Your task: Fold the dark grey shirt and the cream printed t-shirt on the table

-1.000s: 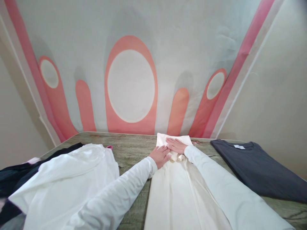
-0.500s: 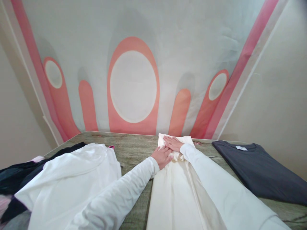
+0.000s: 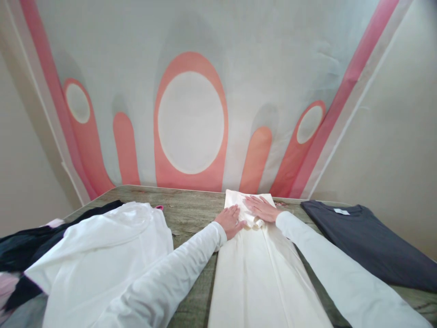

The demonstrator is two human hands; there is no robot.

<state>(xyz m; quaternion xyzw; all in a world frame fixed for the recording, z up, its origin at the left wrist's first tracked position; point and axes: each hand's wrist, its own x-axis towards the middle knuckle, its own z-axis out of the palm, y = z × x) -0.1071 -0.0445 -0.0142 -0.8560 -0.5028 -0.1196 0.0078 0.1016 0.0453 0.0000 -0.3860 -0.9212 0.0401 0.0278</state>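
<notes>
A long cream garment [image 3: 252, 278] lies lengthwise on the table in front of me, its lower part running out of view. Its far end is a flat folded section [image 3: 235, 196] with a gathered, ruffled bit at the near side; whether it is trousers or a dress I cannot tell. My left hand [image 3: 230, 222] rests flat on the left edge of that section, fingers stretched out. On its right side lies my right hand [image 3: 262, 209], palm down, fingers extended towards the left. A gap of cream cloth shows between the two hands.
To the left, a white long-sleeved top [image 3: 109, 259] lies over black clothes [image 3: 20, 250] and other pieces. A folded dark grey T-shirt [image 3: 372, 246] is at the right. The wood-patterned table [image 3: 191, 205] ends at a patterned backdrop [image 3: 290, 54].
My right hand has slid to the right, away from my left hand, which it was touching or overlapping. The left hand has barely moved. More of the cream garment now shows.
</notes>
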